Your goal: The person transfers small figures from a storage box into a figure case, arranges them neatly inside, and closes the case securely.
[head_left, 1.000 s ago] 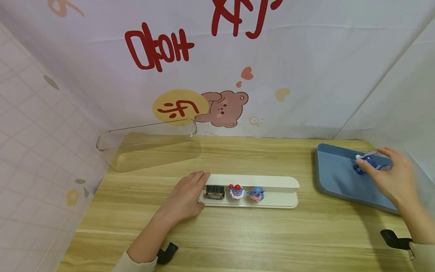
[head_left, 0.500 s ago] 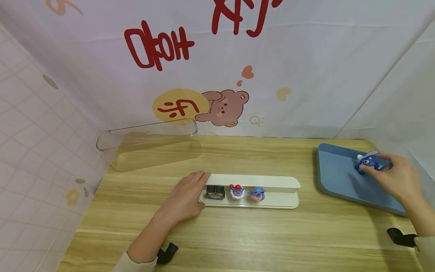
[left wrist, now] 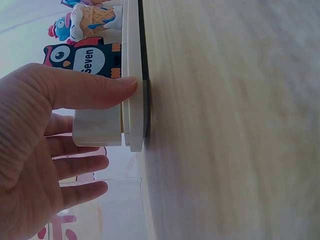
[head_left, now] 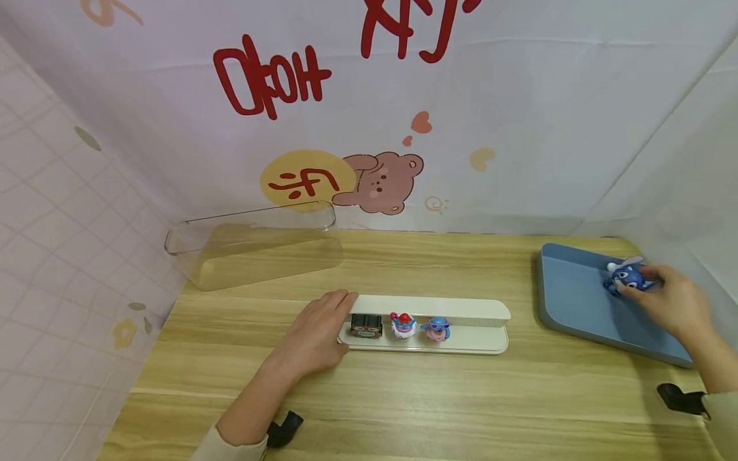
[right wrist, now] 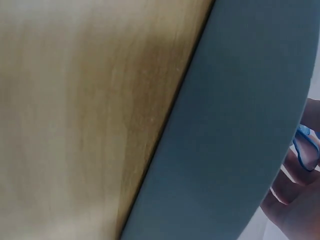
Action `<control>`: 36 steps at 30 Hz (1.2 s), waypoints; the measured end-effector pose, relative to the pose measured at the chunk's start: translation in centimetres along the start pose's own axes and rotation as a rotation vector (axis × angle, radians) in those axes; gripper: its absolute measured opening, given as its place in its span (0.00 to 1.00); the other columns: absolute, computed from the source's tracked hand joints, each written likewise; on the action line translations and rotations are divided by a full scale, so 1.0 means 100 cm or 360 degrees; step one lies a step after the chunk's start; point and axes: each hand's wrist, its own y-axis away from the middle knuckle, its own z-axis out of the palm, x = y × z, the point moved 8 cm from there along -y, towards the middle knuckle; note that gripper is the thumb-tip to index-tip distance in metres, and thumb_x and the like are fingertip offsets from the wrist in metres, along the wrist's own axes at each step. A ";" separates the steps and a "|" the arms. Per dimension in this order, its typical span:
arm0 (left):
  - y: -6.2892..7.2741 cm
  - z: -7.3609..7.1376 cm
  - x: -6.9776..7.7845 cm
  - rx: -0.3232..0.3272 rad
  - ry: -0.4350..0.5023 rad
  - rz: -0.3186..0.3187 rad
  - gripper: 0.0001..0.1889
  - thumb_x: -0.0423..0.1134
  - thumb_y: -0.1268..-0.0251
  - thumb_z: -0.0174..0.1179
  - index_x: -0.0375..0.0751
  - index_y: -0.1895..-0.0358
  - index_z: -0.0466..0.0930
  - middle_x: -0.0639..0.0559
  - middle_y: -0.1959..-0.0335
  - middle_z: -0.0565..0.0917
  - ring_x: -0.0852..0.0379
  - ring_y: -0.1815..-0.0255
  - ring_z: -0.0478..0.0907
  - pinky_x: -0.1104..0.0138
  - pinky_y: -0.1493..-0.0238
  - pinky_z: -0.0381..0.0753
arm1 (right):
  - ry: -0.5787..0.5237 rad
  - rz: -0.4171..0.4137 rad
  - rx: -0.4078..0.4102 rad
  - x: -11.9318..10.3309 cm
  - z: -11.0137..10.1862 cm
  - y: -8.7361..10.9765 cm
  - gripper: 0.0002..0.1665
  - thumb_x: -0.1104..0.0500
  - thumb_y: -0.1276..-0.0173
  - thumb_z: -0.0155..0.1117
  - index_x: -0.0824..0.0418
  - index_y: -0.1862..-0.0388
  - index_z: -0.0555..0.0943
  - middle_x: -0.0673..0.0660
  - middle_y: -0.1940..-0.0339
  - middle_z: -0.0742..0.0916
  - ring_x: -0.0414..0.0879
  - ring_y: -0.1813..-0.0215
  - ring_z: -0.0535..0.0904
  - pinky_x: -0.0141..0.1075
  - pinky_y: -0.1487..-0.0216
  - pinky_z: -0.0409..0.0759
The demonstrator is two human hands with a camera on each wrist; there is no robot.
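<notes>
My left hand point(head_left: 316, 330) grips the left end of a white two-step display stand point(head_left: 432, 306), thumb on its front edge and fingers behind. On its lower step stand a black owl block point(left wrist: 97, 60) marked "seven", a waffle-patterned figurine point(head_left: 403, 325) with a red top, and a blue figurine point(head_left: 437, 329) in purple glasses. At the far right my right hand point(head_left: 676, 304) pinches a blue big-eared figurine point(head_left: 627, 276) over the blue-grey tray point(head_left: 571, 301). In the right wrist view the tray wall hides most of it, leaving part of an ear point(right wrist: 306, 150) between the fingers.
A clear plastic cover point(head_left: 271, 256) lies at the back left of the wooden table point(head_left: 403, 397). White printed cloth point(head_left: 519, 115) hangs behind and along both sides. The tray stands close to the right-hand cloth.
The right hand has shifted slightly right and down around the blue big-eared figurine, whose face has turned more into view. The left hand and the stand have stayed put.
</notes>
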 end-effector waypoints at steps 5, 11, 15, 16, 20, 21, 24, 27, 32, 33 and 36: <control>0.000 0.000 0.001 0.0002 0.0001 0.0001 0.48 0.36 0.49 0.79 0.36 0.23 0.66 0.43 0.28 0.73 0.43 0.26 0.69 0.46 0.29 0.71 | -0.0015 0.0049 -0.0041 0.004 0.003 -0.003 0.38 0.47 0.26 0.69 0.81 0.40 0.71 0.85 0.44 0.76 0.79 0.48 0.74 0.65 0.56 0.72; 0.000 0.000 0.000 0.0014 -0.0002 0.0003 0.48 0.36 0.49 0.79 0.36 0.23 0.66 0.43 0.29 0.74 0.43 0.26 0.69 0.46 0.30 0.72 | -0.0038 0.0032 -0.0046 0.002 0.003 -0.005 0.37 0.49 0.26 0.69 0.82 0.41 0.72 0.84 0.46 0.77 0.78 0.49 0.75 0.61 0.60 0.73; 0.000 0.000 0.000 0.0008 -0.0005 -0.0004 0.48 0.36 0.49 0.79 0.36 0.23 0.66 0.43 0.28 0.73 0.43 0.26 0.69 0.46 0.29 0.72 | -0.0053 0.0001 -0.0026 0.001 0.003 -0.005 0.35 0.52 0.27 0.71 0.82 0.43 0.72 0.84 0.49 0.78 0.75 0.54 0.76 0.49 0.69 0.73; 0.000 0.000 0.001 0.0005 -0.0006 -0.0005 0.48 0.36 0.49 0.79 0.36 0.23 0.66 0.43 0.28 0.73 0.43 0.26 0.69 0.46 0.29 0.72 | -0.0058 -0.0007 -0.0023 0.001 0.002 -0.005 0.34 0.52 0.28 0.71 0.82 0.43 0.72 0.84 0.50 0.78 0.73 0.56 0.77 0.46 0.71 0.72; -0.001 0.000 0.002 -0.0002 0.0000 -0.0006 0.48 0.36 0.49 0.79 0.36 0.23 0.66 0.43 0.27 0.73 0.43 0.26 0.69 0.46 0.29 0.71 | -0.0066 -0.0053 -0.0007 0.000 0.000 -0.002 0.33 0.55 0.30 0.73 0.82 0.45 0.73 0.84 0.53 0.79 0.71 0.59 0.77 0.37 0.75 0.70; -0.001 0.000 0.002 -0.0002 0.0003 -0.0007 0.48 0.36 0.49 0.79 0.36 0.23 0.66 0.43 0.27 0.73 0.43 0.26 0.69 0.46 0.29 0.71 | -0.0073 -0.0070 -0.0004 -0.001 0.000 -0.002 0.33 0.55 0.30 0.73 0.82 0.45 0.73 0.84 0.53 0.79 0.72 0.59 0.78 0.36 0.76 0.71; -0.001 0.000 0.002 -0.0004 0.0000 -0.0012 0.47 0.36 0.49 0.79 0.36 0.23 0.66 0.43 0.28 0.73 0.43 0.26 0.69 0.47 0.29 0.71 | -0.0090 -0.0111 0.0015 -0.002 -0.002 0.000 0.33 0.56 0.31 0.74 0.82 0.44 0.73 0.85 0.52 0.78 0.74 0.59 0.78 0.33 0.77 0.71; -0.002 0.000 0.001 -0.0007 -0.0001 -0.0019 0.47 0.36 0.48 0.79 0.36 0.22 0.66 0.43 0.28 0.73 0.44 0.26 0.68 0.47 0.29 0.71 | -0.0114 -0.0137 0.0048 -0.004 -0.005 0.001 0.32 0.57 0.31 0.74 0.82 0.44 0.73 0.85 0.53 0.79 0.74 0.60 0.79 0.31 0.79 0.71; -0.003 0.000 0.001 -0.0009 -0.0020 -0.0013 0.47 0.36 0.48 0.79 0.36 0.23 0.66 0.43 0.28 0.73 0.44 0.26 0.69 0.47 0.29 0.72 | -0.0142 -0.0153 0.0079 -0.009 -0.012 0.005 0.30 0.58 0.31 0.74 0.80 0.45 0.74 0.82 0.57 0.80 0.50 0.71 0.78 0.31 0.81 0.71; -0.003 0.000 0.001 -0.0006 -0.0026 -0.0010 0.47 0.37 0.48 0.79 0.36 0.23 0.66 0.43 0.28 0.73 0.44 0.26 0.69 0.48 0.29 0.72 | -0.0148 -0.0155 0.0079 -0.011 -0.014 0.006 0.30 0.58 0.31 0.74 0.80 0.44 0.74 0.81 0.57 0.81 0.43 0.72 0.76 0.31 0.81 0.72; -0.004 0.000 0.000 0.0000 -0.0039 -0.0007 0.47 0.37 0.49 0.79 0.36 0.23 0.66 0.43 0.29 0.73 0.44 0.26 0.69 0.48 0.30 0.73 | -0.0150 -0.0152 0.0083 -0.017 -0.019 0.008 0.30 0.58 0.30 0.74 0.79 0.43 0.74 0.79 0.57 0.81 0.31 0.71 0.70 0.30 0.81 0.72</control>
